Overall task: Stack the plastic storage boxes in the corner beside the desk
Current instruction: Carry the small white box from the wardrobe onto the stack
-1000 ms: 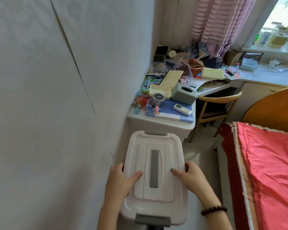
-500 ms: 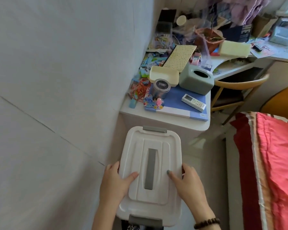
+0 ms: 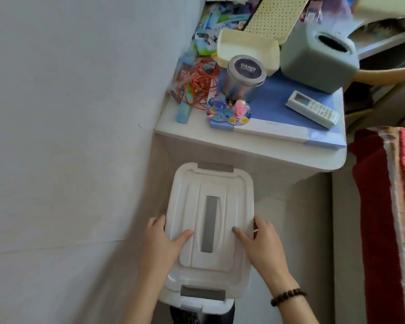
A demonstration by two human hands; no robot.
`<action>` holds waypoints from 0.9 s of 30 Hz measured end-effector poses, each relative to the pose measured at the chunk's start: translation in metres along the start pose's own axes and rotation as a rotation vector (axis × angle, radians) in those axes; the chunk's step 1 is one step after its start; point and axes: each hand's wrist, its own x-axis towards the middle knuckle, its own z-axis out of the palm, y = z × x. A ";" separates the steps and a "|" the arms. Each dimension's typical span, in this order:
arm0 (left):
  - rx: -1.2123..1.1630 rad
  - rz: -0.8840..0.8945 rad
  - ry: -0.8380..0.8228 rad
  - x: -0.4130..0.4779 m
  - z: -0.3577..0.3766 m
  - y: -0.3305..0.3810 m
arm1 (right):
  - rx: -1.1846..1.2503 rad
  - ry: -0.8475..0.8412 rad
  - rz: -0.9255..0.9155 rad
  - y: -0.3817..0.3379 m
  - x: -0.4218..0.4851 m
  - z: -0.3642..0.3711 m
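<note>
White lidded storage box (image 3: pixel 222 183) gripped by left hand (image 3: pixel 160 247) and right hand (image 3: pixel 263 244), fingers clasping both long sides, long axis pointing at counter (image 3: pixel 255 146) front edge.

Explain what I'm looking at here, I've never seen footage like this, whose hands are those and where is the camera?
There is no machine here. The camera is worn on a person's head and looks forward and down, so you see that person's own two bare hands from above.

The left hand and right hand grip the two long sides of a white plastic box, thumbs resting on its lid. The lid has a grey strip in the middle and grey clasps at both ends. The box sits between the wall and the desk.

On the desk lie a blue pad, a round tin, a remote, a grey tissue box, a cream tray and red rubber bands. At right is the edge of a red bedspread. What is under the box cannot be made out.
</note>
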 end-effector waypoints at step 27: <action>0.032 -0.014 -0.032 0.070 0.058 -0.063 | -0.070 -0.027 0.091 0.035 0.061 0.081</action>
